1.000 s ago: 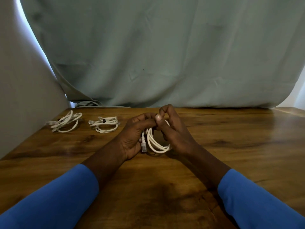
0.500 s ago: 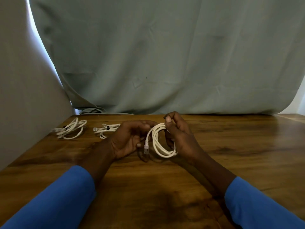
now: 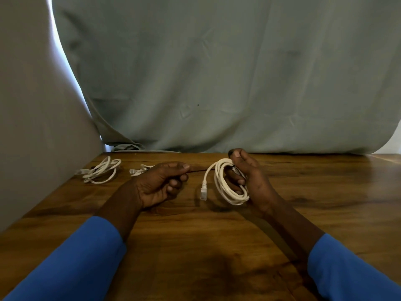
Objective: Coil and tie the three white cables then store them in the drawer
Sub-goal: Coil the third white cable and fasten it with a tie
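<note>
right grip [image 3: 251, 181] clasping coiled white cable [image 3: 235, 198], its plug [image 3: 203, 193] dangling, left grip [image 3: 158, 185] pinching thin dark tie [image 3: 198, 169]

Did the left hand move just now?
Yes. The left hand slid left, off the held cable coil, and now partly hides the middle cable coil on the table.

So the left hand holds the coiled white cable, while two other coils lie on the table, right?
No: in the head view the right hand holds the coiled white cable. The far-left coil and second coil do lie on the table.
</note>
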Tool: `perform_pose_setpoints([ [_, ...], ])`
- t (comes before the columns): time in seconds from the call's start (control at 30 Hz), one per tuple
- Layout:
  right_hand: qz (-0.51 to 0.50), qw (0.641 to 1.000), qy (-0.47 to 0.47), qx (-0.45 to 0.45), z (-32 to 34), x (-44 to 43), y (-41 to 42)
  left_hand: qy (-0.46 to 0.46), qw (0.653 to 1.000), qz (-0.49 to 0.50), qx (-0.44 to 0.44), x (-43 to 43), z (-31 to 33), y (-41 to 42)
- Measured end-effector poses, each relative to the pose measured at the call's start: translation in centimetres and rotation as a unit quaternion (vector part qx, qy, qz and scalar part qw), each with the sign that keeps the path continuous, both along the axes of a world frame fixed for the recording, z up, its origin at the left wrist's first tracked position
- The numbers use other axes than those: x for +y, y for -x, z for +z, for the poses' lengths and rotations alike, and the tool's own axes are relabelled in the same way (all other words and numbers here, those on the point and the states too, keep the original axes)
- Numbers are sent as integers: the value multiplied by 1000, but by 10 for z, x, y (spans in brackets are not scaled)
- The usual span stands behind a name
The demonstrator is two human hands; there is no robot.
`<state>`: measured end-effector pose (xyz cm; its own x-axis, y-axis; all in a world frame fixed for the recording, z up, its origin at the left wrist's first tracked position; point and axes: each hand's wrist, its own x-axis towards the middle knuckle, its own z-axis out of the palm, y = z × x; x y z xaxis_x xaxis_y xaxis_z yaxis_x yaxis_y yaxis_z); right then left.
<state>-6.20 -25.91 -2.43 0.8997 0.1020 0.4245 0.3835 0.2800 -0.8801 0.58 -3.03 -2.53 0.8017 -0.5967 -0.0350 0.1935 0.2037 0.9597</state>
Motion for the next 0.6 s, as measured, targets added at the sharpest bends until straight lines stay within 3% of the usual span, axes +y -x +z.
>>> perform_pose_setpoints([
  [0.27,2,1000,12,-3,5,-2,5,132,987,78,44,27,2,-15],
  [0.43,-61,990,123,-10,-1,7,11,256,957,128,34,19,13,-10],
  [0.6,-71,983,168,-30,-11,12,13,338,926,165,4,14,20,-8],
])
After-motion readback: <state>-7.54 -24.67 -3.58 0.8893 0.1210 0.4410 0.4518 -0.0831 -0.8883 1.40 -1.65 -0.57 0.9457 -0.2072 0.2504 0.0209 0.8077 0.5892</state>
